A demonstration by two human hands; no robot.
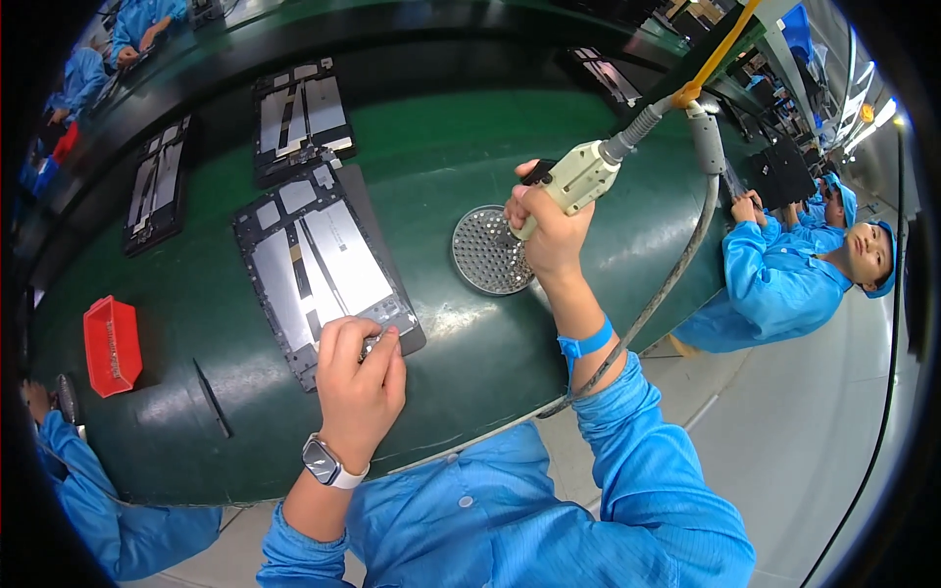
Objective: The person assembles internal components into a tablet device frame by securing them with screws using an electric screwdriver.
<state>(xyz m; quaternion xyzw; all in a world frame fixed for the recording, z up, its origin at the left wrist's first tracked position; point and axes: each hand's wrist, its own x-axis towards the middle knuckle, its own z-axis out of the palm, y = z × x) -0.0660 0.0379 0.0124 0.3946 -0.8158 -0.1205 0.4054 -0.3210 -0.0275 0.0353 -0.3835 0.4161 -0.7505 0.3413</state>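
Note:
My left hand (361, 377) rests on the lower end of an opened tablet (328, 265), with silver battery panels and a black frame. Its fingers are bent together over a small shiny spot, and what they pinch is mostly hidden. A dark grey flat panel (371, 211) shows from under the tablet's right side. My right hand (554, 230) is wrapped round a beige electric screwdriver (580, 178), with a ribbed cable sleeve at its upper end. The screwdriver's lower end is over a round metal dish with a perforated top (485, 250); the hand hides its tip.
More opened tablets lie behind (302, 113), at left (159, 186) and far right (606, 78). A red bin (112, 345) and black pen-like tool (211, 397) are at left. A grey cable (691, 245) hangs by my right arm. Co-workers sit at right (784, 284) and left (127, 529).

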